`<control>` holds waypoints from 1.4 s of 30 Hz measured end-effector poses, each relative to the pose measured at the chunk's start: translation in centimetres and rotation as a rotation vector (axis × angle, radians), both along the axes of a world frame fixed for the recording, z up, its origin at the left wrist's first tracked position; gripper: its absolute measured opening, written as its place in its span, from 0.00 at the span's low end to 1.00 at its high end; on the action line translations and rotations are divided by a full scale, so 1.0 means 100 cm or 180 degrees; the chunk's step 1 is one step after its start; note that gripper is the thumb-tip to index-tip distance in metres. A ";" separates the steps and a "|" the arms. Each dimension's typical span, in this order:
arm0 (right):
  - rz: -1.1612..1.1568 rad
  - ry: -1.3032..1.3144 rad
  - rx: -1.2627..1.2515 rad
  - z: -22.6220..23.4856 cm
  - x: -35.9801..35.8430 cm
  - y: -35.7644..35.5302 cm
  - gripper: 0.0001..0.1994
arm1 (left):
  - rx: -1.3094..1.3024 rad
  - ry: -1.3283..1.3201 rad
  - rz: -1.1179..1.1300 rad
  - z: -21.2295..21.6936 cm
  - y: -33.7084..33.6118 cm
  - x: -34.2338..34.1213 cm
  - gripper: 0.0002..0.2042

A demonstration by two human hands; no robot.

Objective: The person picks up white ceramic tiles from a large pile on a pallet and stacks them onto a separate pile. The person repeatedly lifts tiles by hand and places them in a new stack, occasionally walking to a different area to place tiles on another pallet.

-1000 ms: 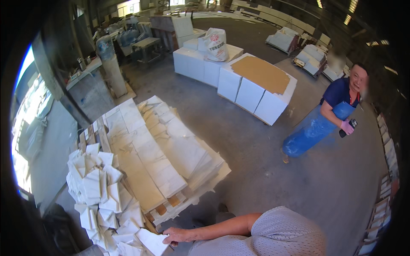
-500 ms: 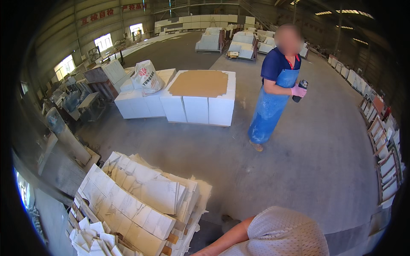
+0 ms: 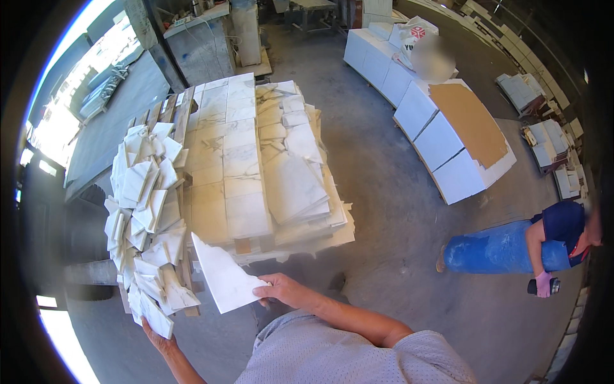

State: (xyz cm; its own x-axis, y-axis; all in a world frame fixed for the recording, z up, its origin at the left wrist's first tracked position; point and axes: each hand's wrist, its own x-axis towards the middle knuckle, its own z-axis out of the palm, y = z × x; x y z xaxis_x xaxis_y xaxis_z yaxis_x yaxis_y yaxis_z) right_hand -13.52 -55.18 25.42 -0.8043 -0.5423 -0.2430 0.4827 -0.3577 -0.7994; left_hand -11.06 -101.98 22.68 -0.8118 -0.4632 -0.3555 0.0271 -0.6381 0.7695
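Observation:
My right hand (image 3: 281, 291) grips a broken, pointed piece of white marble (image 3: 222, 276) by its right edge. The piece hangs in the air before the stacked slabs, its tip toward the pile. Down at the left, my left hand (image 3: 160, 340) is closed on the near edge of a smaller white marble offcut (image 3: 155, 318), its fingers partly hidden beneath. That offcut is at the near end of a heap of broken marble pieces (image 3: 135, 182). Beside the heap stand rows of grey-veined white marble slabs (image 3: 244, 182).
Wooden pallet slats (image 3: 184, 118) show between heap and slabs. Across the floor stands a long block of white-wrapped stacks (image 3: 441, 146) with brown cardboard (image 3: 470, 121) on top. At the right a person in a blue apron (image 3: 505, 248) holds a dark bottle (image 3: 555, 286).
My view has swung left and down. Both my hands and the pieces they hold now show; earlier only my right arm did. The aproned person now appears at the right rim.

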 end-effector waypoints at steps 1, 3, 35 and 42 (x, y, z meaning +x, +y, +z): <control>-0.0210 -0.0117 -0.0023 0.000 0.005 0.023 0.14 | 0.0068 0.0026 -0.0030 0.006 0.025 0.007 0.26; -0.0452 -0.0306 0.0174 -0.008 0.014 0.072 0.13 | 0.0072 0.0034 -0.0126 0.019 0.071 0.012 0.26; -0.1238 -0.0844 0.2342 -0.074 -0.132 0.361 0.14 | -0.0019 -0.1185 -0.1992 -0.087 0.439 -0.112 0.23; -0.0224 -0.0163 0.3006 -0.058 -0.275 0.435 0.10 | 0.0107 -0.1259 -0.1565 -0.090 0.474 -0.133 0.24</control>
State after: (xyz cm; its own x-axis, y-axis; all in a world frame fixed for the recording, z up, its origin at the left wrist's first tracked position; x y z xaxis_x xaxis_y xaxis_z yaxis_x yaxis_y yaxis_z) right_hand -41.06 -11.72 19.64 -0.8039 -0.0541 -0.5924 0.5271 0.3967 -0.7516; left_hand -24.36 -54.62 13.64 -0.7311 -0.0527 -0.6802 -0.5580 -0.5274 0.6406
